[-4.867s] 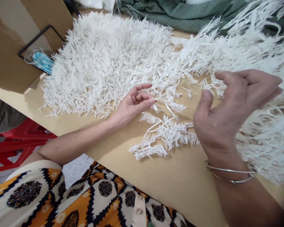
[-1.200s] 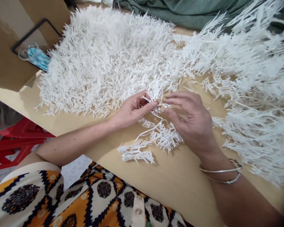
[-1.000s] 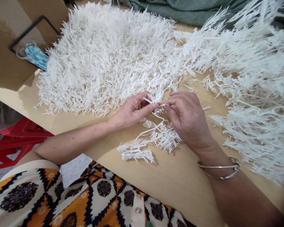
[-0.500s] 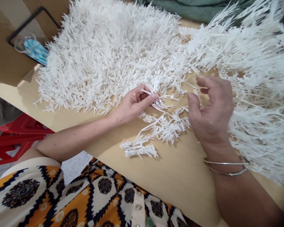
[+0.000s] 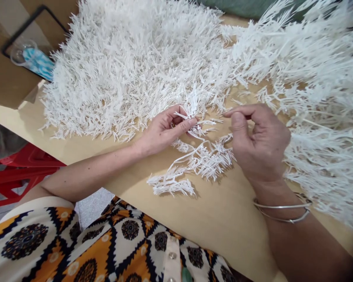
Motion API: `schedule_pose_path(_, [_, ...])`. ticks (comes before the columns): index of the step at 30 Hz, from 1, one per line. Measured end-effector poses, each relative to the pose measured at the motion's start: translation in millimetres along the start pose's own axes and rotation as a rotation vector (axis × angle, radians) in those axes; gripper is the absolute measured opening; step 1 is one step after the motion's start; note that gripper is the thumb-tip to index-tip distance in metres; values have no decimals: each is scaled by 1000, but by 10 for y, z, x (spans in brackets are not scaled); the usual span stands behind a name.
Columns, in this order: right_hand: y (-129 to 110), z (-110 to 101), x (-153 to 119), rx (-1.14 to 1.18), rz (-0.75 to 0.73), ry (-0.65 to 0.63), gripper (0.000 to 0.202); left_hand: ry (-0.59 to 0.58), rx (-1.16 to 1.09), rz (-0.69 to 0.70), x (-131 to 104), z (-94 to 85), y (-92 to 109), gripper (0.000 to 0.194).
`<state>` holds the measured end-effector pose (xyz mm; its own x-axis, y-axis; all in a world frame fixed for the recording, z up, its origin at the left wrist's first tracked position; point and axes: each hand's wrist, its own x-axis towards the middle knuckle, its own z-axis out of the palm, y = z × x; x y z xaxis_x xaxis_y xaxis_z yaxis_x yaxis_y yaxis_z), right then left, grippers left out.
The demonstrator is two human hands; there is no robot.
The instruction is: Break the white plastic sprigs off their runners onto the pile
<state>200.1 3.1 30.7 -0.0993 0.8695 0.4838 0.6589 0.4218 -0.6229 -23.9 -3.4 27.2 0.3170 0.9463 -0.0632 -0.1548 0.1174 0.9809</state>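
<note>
My left hand (image 5: 170, 125) is closed in a pinch, thumb against fingers, on a white plastic foliage sprig (image 5: 193, 105). The sprig's needle-like tips stand up above the fingers and spread to the right. From just below the pinch, a branched white stem (image 5: 207, 156) trails over the table towards me; whether it belongs to the held sprig I cannot tell. To the right, my right hand (image 5: 257, 139) is closed, its thumb against the index finger, which points at the sprig's outer tips. Anything between those fingertips is too small to make out.
A large heap of short white sprigs (image 5: 129, 66) covers the back of the table (image 5: 223, 219). Longer white branches (image 5: 326, 137) are piled at the right. A cardboard box (image 5: 6, 78) stands at the far left beside a clear plastic cup (image 5: 17, 55). A red stool (image 5: 23, 172) is below the left edge.
My right hand has come a little to the left and lower, and its thumb and index finger have closed together. My left hand keeps its pinch on the sprig. The view has shifted slightly.
</note>
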Motion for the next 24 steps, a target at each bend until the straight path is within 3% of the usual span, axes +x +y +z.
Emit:
schedule_pose_path(3, [-102,-27,-1,62,-38,-56,22,11,-27,2,4,7,1,44])
schedule_pose_path(7, [-165,39,-39,138,-141,-138,14,1,-48,-11,9,10,18,45])
schedule_pose_path(14, [-45,151,-57,-41,-123,-115,6,-25,49,22,-16,16,38,43])
schedule_pose_path(20, [293,60,50,-164,14,12,6,-8,65,51,-25,-5,20,40])
schedule_pose_path(24, [202,-23,55,-135,-79,29,25,58,82,86,1,-8,5,42])
